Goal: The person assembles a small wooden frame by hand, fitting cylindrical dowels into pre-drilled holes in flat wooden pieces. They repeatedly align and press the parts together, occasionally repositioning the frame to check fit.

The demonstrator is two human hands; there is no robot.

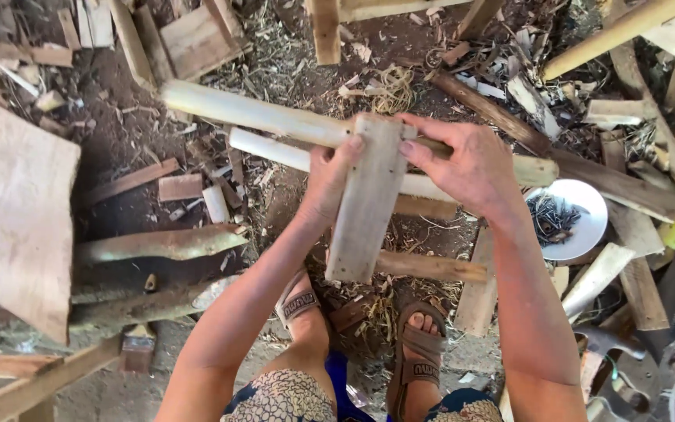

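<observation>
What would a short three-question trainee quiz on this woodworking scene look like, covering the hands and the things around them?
1. True or false: both the left hand and the right hand grip the flat pale grey wooden board.
2. What does the round white plate hold?
A. dark nails
B. sawdust
C. water
3. Fill in: the person's feet wear brown strapped ____.

Key
1. True; each hand grips the board's upper end.
2. A.
3. Sandals.

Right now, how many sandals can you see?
2: left sandal under the left forearm, right sandal below the flat board. Both are partly hidden.
</observation>
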